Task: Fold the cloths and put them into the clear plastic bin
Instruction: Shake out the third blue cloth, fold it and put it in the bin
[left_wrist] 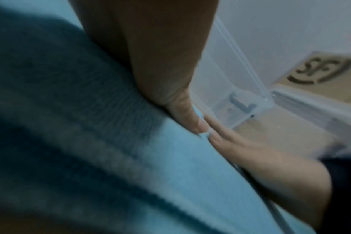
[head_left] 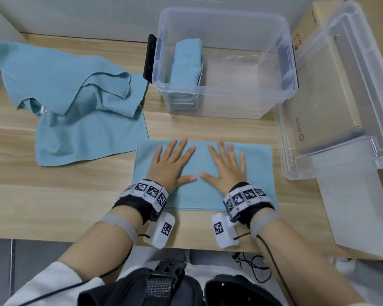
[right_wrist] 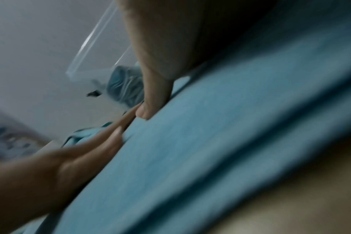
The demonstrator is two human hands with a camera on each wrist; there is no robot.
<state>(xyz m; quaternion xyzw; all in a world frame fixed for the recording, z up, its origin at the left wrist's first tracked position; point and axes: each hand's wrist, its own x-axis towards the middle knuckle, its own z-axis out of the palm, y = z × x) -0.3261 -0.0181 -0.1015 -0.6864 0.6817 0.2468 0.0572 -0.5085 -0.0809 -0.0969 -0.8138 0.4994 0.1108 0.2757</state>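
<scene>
Both the left hand (head_left: 171, 162) and right hand (head_left: 224, 164) lie flat, fingers spread, smoothing the half-folded light-blue cloth (head_left: 257, 173) just before the clear plastic bin (head_left: 221, 100); another fold probably follows.

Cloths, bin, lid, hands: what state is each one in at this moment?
Front cloth: folded flat on the table, under both hands.
Left hand: open, pressing flat.
Right hand: open, pressing flat.
Left cloths: crumpled, unfolded.
Clear plastic bin: open, holding folded cloths.
Lid: off, leaning aside.
</scene>
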